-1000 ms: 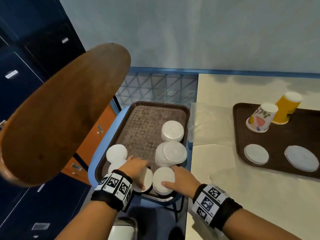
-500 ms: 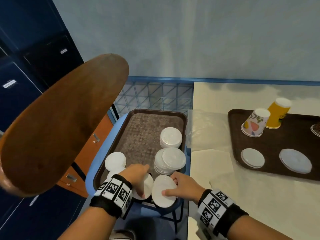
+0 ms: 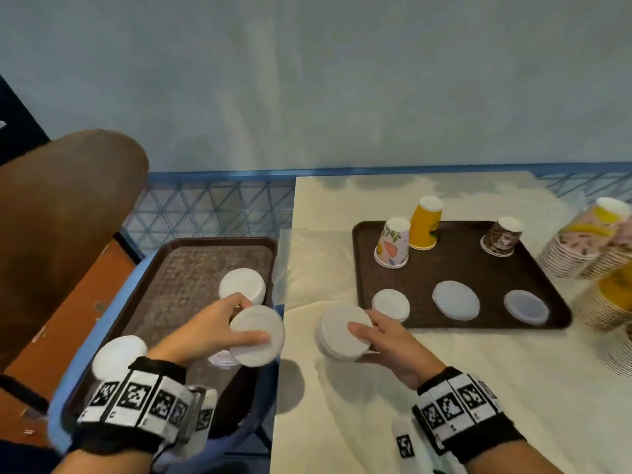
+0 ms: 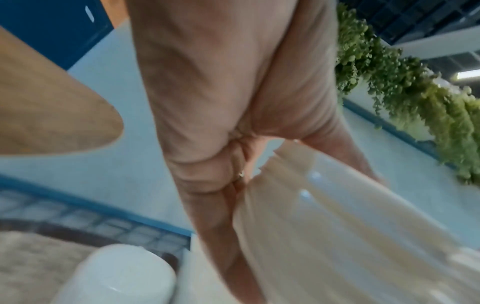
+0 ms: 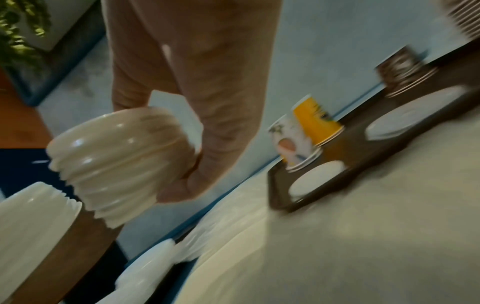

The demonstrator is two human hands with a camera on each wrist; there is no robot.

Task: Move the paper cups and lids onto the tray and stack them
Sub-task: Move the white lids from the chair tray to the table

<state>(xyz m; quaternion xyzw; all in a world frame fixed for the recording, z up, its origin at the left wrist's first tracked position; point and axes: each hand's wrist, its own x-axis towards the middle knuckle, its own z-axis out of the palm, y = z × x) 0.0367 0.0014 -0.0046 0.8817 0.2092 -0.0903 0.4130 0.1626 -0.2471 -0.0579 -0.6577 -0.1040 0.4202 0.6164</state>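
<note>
My left hand grips a stack of white lids in the air, above the right edge of the left brown tray. My right hand grips a second stack of white lids above the cream table, just left of the right brown tray. The same stack shows ribbed in the right wrist view. On the right tray stand three upturned cups: a floral cup, a yellow cup and a leopard-print cup. In front of them lie three white lids.
More lid stacks sit on the left tray, which rests on a blue stool. A wooden chair back rises at the left. Tall nested cup stacks lie at the table's right edge. A wall stands close behind.
Both hands have lifted their lid stacks off the left tray and moved right; the right hand's stack has crossed over the table. The view has swung right.
</note>
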